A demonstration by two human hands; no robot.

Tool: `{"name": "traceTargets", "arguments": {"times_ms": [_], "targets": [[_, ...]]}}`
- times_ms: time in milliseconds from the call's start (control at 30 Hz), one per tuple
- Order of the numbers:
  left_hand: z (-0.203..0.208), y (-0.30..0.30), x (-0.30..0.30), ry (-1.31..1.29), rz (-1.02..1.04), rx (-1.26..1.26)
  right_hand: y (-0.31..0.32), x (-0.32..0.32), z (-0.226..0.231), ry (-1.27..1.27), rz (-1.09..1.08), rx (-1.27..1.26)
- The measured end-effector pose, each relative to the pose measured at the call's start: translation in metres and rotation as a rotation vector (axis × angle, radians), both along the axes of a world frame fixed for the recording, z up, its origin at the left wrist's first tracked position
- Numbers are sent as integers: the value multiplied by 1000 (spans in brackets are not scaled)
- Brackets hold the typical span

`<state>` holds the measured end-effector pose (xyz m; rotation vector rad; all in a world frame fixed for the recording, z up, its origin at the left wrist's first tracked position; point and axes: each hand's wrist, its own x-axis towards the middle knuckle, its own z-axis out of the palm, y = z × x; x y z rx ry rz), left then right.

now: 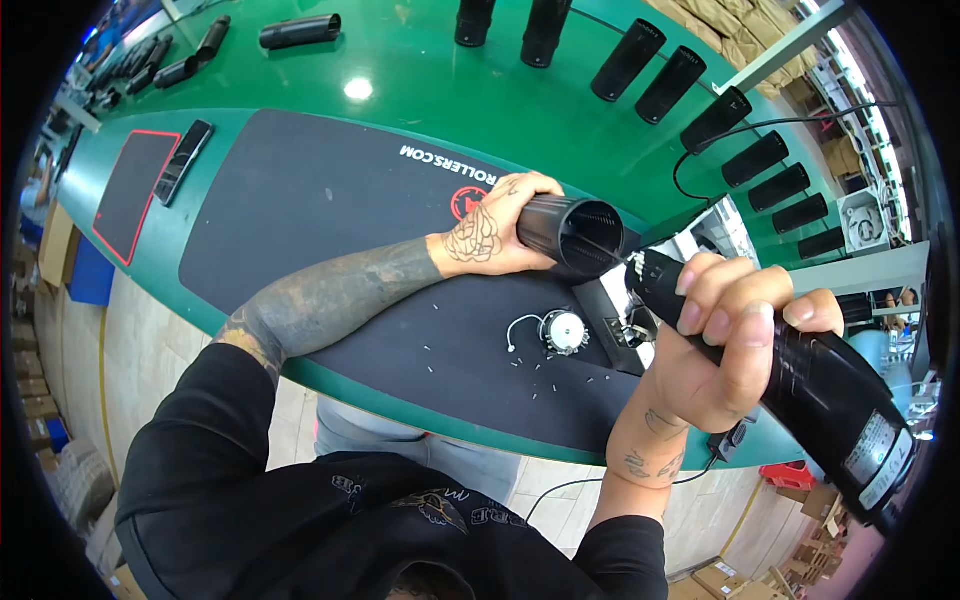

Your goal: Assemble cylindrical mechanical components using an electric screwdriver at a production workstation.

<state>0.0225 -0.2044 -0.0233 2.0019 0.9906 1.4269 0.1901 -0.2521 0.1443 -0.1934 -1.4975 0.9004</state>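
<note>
My left hand [488, 230] is wrapped round a black cylindrical tube [546, 226], whose open end faces right. A black electric screwdriver [825, 390] is gripped in my right hand [735, 325], fingers curled over its body. Its thin bit points left at the tube's opening; whether the tip touches anything inside cannot be made out. Below the tube, a small round motor [566, 333] with a white lead lies on the dark mat [310, 200]. Several tiny screws [537, 366] are scattered round the motor.
A metallic machine [625, 320] stands just right of the tube, close to the screwdriver. Several black tubes [628, 60] stand along the green table's [400, 110] far and right sides. A phone [184, 163] lies at left by a red-edged mat [138, 195]. Cables [690, 180] hang at right.
</note>
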Motion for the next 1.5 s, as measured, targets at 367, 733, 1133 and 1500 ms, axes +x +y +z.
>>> {"name": "traceTargets", "arguments": {"times_ms": [367, 733, 1133, 1500], "targets": [[11, -2, 9, 15, 49, 25, -51, 68, 61, 117, -212, 19], [0, 3, 2, -71, -144, 26, -16, 68, 53, 36, 227, -367], [3, -1, 2, -55, -49, 30, -32, 17, 32, 137, -32, 56], [10, -1, -1, 5, -25, 60, -17, -4, 4, 29, -61, -120]]}}
